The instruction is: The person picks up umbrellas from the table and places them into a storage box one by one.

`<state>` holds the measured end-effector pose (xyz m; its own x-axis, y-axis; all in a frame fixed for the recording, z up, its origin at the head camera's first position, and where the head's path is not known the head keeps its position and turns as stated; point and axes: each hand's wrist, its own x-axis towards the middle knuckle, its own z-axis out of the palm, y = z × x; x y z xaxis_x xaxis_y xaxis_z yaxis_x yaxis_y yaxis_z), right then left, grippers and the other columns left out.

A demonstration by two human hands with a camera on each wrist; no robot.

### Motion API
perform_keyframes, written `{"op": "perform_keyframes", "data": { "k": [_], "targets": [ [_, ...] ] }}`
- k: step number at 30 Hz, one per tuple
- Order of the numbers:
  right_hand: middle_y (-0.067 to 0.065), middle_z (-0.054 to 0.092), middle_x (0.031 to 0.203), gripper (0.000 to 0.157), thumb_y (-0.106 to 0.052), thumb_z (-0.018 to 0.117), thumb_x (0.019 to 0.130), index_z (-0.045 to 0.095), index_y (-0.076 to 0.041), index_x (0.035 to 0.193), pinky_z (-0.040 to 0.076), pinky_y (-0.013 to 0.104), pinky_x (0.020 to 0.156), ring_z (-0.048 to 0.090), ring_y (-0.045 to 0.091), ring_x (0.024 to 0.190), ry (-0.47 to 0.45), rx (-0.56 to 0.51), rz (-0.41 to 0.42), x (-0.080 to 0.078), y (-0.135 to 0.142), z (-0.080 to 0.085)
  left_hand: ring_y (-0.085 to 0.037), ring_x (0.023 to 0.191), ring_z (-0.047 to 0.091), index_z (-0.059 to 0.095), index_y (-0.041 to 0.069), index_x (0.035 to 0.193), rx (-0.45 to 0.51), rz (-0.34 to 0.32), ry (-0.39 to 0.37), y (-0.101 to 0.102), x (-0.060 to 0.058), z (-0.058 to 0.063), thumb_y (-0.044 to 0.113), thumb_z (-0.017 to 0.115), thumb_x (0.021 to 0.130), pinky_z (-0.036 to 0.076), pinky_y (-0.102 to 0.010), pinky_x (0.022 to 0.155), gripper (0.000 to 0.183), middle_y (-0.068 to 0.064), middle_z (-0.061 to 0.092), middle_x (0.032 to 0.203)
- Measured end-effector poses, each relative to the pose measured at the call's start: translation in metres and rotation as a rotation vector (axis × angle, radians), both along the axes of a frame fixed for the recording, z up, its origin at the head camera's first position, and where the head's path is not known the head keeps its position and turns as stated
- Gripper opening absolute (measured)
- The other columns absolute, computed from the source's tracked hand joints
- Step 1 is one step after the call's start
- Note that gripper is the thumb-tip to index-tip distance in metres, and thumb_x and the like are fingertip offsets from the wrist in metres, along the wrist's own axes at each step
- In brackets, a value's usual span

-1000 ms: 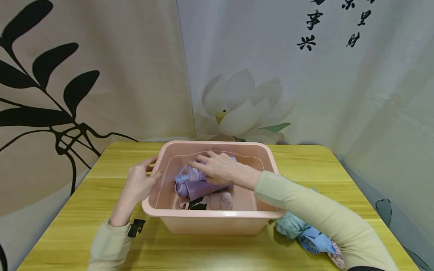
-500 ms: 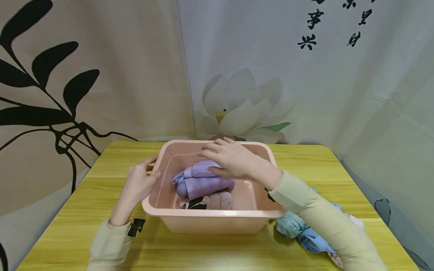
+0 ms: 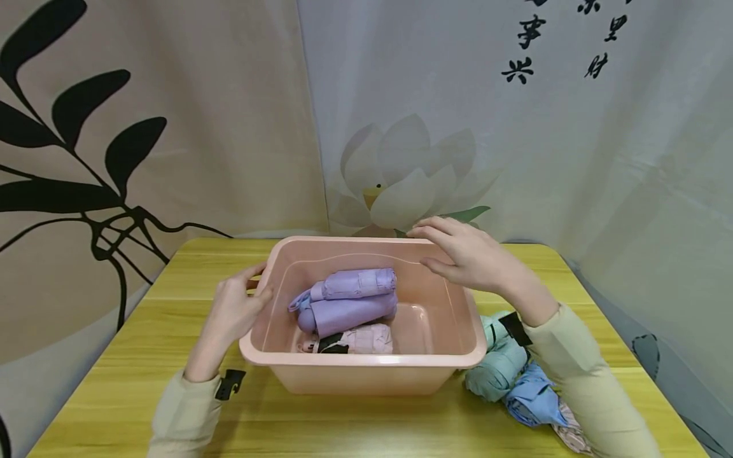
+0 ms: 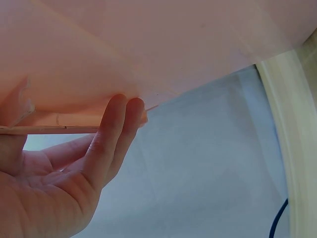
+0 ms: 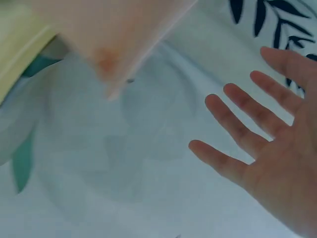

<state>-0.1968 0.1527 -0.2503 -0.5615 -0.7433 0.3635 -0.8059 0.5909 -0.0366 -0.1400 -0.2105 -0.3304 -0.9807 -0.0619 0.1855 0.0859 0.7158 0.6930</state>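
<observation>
A pink plastic basin stands on the table. My left hand grips its left rim, thumb over the edge and fingers against the outer wall, as the left wrist view shows. Inside lie two rolled purple folding umbrellas, the upper one against the lower one. In front of them is a pale pink folded umbrella with a black part. My right hand, fingers spread and holding nothing, hovers over the basin's back right corner; the right wrist view shows the bare palm.
On the yellow wood-grain table, right of the basin, lie a teal rolled bundle, a blue one and a patterned one, partly under the right forearm. A printed curtain hangs behind the table.
My right hand has let go of the upper purple umbrella and moved right and up to the basin's back right corner. My left hand has stayed on the rim.
</observation>
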Motion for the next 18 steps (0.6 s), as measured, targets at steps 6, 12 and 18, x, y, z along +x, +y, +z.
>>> {"op": "perform_keyframes", "data": {
  "k": [6,12,18],
  "targets": [
    [0.011,0.059,0.123,0.038,-0.013,0.065,0.088,0.057,-0.005,0.125,0.052,0.047,0.091,0.058,0.029,0.111,-0.084,-0.029,-0.132,-0.007,0.044,-0.030,-0.045,0.104,0.062,0.046,-0.008,0.136,0.002,0.000,0.008,-0.001,0.001,0.000,0.010,0.055,0.089,0.058,-0.047,0.079,0.050,-0.035,0.056,0.123],
    [0.016,0.059,0.122,0.042,-0.014,0.065,0.088,0.055,-0.003,0.127,0.053,0.049,0.088,0.060,0.034,0.109,-0.145,0.050,-0.245,-0.008,0.077,-0.067,-0.045,0.106,0.062,0.045,-0.008,0.136,-0.003,0.003,-0.001,-0.001,0.001,0.001,0.010,0.055,0.089,0.058,-0.047,0.080,0.051,-0.035,0.056,0.124],
    [0.016,0.061,0.117,0.045,-0.014,0.068,0.084,0.056,0.000,0.125,0.054,0.047,0.086,0.062,0.034,0.104,-0.233,0.177,-0.163,-0.005,0.091,-0.105,-0.045,0.106,0.061,0.046,-0.008,0.136,0.002,0.003,0.007,-0.001,0.001,0.000,0.009,0.055,0.089,0.058,-0.047,0.080,0.051,-0.035,0.056,0.124]
  ]
}}
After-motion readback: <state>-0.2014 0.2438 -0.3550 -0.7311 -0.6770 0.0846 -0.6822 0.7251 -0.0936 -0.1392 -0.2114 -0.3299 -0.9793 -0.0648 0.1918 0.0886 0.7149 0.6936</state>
